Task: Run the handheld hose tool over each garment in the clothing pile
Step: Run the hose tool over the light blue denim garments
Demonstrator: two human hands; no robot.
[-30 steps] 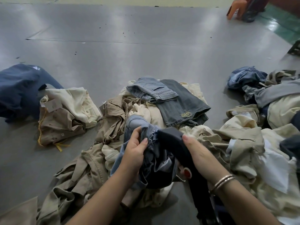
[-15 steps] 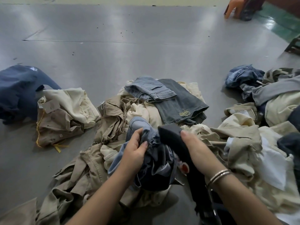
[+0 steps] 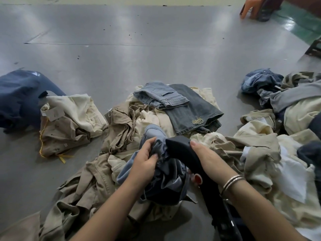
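A bunched blue denim garment (image 3: 166,185) sits low in the middle, gripped at its frayed upper edge by my left hand (image 3: 145,164). My right hand (image 3: 206,159) holds a black handheld hose tool (image 3: 184,150) with a red button; its head presses against the denim right beside my left fingers. The tool's black hose runs down toward the bottom edge. Under and around them lies a pile of khaki and cream clothes (image 3: 107,178). Two folded jeans (image 3: 180,105), one light and one grey, rest on top of the pile behind.
A small heap of cream and tan garments (image 3: 69,122) and a dark navy piece (image 3: 20,98) lie at the left. A bigger mixed heap (image 3: 281,129) fills the right. Grey floor (image 3: 139,49) stretches beyond, with an orange stool (image 3: 250,7) at the far right.
The tool head and both hands have stayed on the denim, shifting only slightly. The view has drifted a little.
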